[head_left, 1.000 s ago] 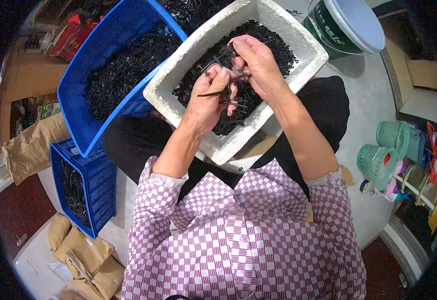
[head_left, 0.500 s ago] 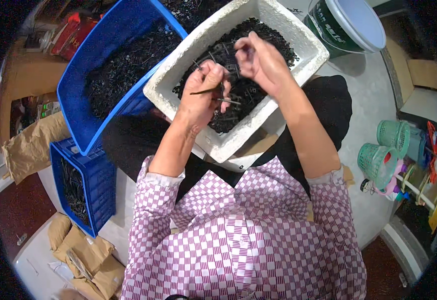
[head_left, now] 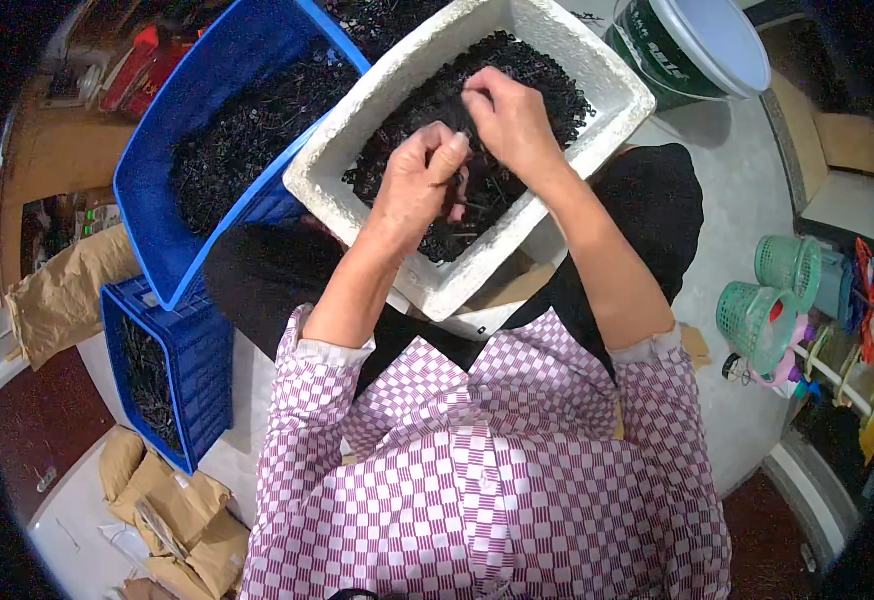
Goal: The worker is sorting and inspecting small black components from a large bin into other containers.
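Both my hands are over a white foam box [head_left: 435, 300] that holds a heap of small black metal pieces [head_left: 542, 80], some of them nut-like. My left hand [head_left: 419, 185] is closed, thumb pressed on the curled fingers. Thin dark screws showed between its fingers a moment earlier; now they are mostly hidden by the hand. My right hand [head_left: 515, 125] is just right of it and a little farther off, thumb and fingers pinched together low over the black pieces. Whatever sits in that pinch is too small and dark to make out.
A large blue crate [head_left: 137, 190] of black screws leans at the box's left. A smaller blue crate [head_left: 202, 390] with dark pieces lies nearer. A green bucket [head_left: 647, 50] stands far right; green baskets [head_left: 747, 320] are at right, brown paper packages [head_left: 182, 510] at lower left.
My right hand has gone from loosely spread fingers to a pinch, moving slightly left and down. My left hand has shifted toward it, and the screws sticking out of it are less visible.
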`<state>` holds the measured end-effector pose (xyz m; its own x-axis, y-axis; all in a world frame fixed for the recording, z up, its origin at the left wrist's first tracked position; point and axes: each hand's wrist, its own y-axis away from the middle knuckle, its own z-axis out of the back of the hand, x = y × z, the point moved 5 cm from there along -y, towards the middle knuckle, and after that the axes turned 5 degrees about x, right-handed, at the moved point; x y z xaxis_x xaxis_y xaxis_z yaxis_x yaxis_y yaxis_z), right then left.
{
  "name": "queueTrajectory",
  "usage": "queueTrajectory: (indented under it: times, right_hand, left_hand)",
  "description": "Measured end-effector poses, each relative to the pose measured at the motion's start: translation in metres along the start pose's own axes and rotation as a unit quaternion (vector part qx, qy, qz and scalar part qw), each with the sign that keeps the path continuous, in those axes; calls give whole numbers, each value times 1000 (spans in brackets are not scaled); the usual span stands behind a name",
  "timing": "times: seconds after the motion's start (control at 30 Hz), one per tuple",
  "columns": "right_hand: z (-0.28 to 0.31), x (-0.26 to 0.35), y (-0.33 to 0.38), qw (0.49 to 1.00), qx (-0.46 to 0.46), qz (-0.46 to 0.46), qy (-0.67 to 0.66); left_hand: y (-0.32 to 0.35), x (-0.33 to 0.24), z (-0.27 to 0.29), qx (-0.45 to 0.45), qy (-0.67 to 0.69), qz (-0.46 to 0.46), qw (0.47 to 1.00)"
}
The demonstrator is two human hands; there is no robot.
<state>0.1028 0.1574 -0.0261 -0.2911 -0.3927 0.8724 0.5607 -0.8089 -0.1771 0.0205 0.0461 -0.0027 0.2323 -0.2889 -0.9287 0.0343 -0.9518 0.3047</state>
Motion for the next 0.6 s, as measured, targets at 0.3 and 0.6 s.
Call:
queueTrajectory:
  times: [0.3, 0.6]
  right_hand:
    - [6, 6, 17, 813, 144, -271, -495]
    - [-10, 10, 16, 861, 215, -176, -427]
  left_hand:
    - [3, -3, 0, 49, 55, -1, 997]
    - [0, 9, -2, 62, 18, 44, 997]
